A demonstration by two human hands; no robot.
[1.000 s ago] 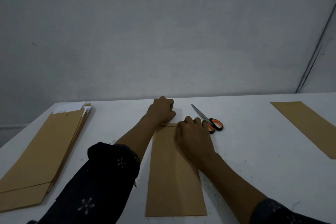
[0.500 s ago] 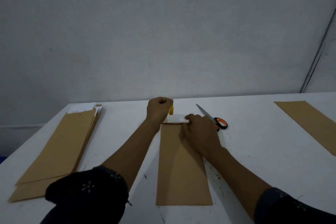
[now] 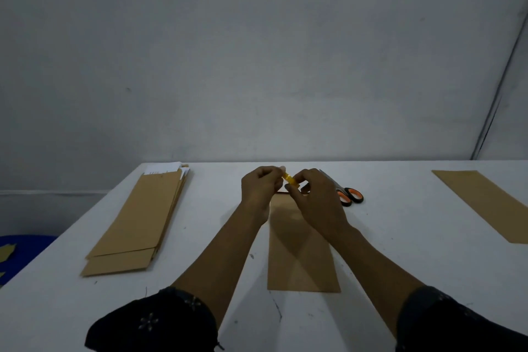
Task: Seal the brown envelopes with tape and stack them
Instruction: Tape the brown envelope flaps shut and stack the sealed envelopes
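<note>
A brown envelope (image 3: 303, 251) lies lengthwise on the white table (image 3: 400, 266) in front of me. Above its far end both hands meet around a small yellow tape roll (image 3: 290, 180). My left hand (image 3: 261, 186) grips the roll from the left with curled fingers. My right hand (image 3: 317, 194) pinches it from the right with thumb and fingertips. Whether a strip of tape is pulled out is too small to tell.
A stack of brown envelopes (image 3: 140, 223) with white paper at its far end lies at the left. A single brown envelope (image 3: 485, 203) lies at the far right. Scissors with orange handles (image 3: 347, 196) lie just right of my hands. A wall stands behind the table.
Both hands lifted off the envelope's far end. My right hand left the flap and joined my left hand at the yellow tape roll, now held above the table.
</note>
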